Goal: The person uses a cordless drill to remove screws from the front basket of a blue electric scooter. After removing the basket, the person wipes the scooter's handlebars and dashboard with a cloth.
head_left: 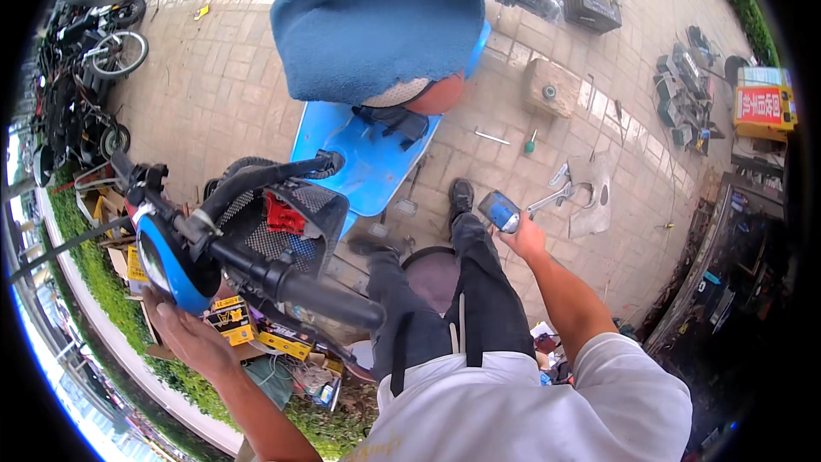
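To my left stands the handlebar [256, 269] of an electric scooter, with black grips and a blue-and-black headlight housing [162, 258]. My left hand [192, 338] is at the lower end of that housing, its fingers stretched out and touching it. Low on my right, my right hand [523, 238] is closed round a dark, box-shaped thing with a blue face [499, 210]; its kind is not plain. A black mesh basket [321, 227] with a red cloth [284, 216] in it hangs behind the handlebar. The scooter's blue footboard [368, 180] lies ahead of me.
A blue towel [380, 26] covers the seat. On the paving are a battery-like dark box [592, 7], a stone block [550, 87], a green-handled screwdriver [531, 144] and metal brackets [556, 194]. Yellow boxes [231, 321] sit by the hedge. A cluttered dark cabinet [727, 265] stands right.
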The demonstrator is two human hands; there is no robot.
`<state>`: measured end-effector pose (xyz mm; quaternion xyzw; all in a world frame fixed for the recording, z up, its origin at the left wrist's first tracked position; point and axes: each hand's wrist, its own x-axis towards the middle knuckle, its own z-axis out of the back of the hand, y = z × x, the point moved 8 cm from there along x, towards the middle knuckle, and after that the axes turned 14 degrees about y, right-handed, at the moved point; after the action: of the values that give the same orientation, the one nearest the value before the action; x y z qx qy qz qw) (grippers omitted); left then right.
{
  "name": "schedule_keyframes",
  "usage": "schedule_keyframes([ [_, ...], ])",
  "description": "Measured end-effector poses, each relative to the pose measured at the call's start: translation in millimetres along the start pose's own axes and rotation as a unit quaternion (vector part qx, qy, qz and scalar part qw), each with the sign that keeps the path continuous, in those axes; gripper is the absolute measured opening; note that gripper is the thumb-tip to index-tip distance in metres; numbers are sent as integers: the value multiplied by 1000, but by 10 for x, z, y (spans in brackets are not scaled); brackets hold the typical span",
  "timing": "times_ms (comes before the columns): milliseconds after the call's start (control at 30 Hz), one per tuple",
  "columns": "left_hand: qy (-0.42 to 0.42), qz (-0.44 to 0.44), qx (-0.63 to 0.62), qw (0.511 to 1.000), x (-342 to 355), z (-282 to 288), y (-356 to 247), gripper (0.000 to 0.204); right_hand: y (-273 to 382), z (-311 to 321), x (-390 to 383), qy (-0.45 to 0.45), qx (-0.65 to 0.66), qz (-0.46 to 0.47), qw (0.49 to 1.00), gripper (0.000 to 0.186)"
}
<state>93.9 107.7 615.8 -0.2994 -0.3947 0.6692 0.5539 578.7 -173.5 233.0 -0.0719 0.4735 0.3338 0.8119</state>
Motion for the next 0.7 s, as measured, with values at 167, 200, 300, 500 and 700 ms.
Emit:
schedule_keyframes([
  [167,-38,12,213,976,308,-52,-201,59,-1132,-285,982,-10,162,-200,966,70],
  [200,-44,54,171,983,285,-146,-196,58,-1284,-290,1102,-1,174,-225,959,70],
  [300,-38,72,136,987,287,-215,-163,58,-1773,-491,1533,22,199,-257,945,68],
  [500,35,-6,374,927,584,-439,-417,43,-2521,-1050,2463,111,204,-163,959,70],
  [700,-6,12,360,933,698,-681,-303,45,-2979,-907,2946,7,233,-150,961,68],
])
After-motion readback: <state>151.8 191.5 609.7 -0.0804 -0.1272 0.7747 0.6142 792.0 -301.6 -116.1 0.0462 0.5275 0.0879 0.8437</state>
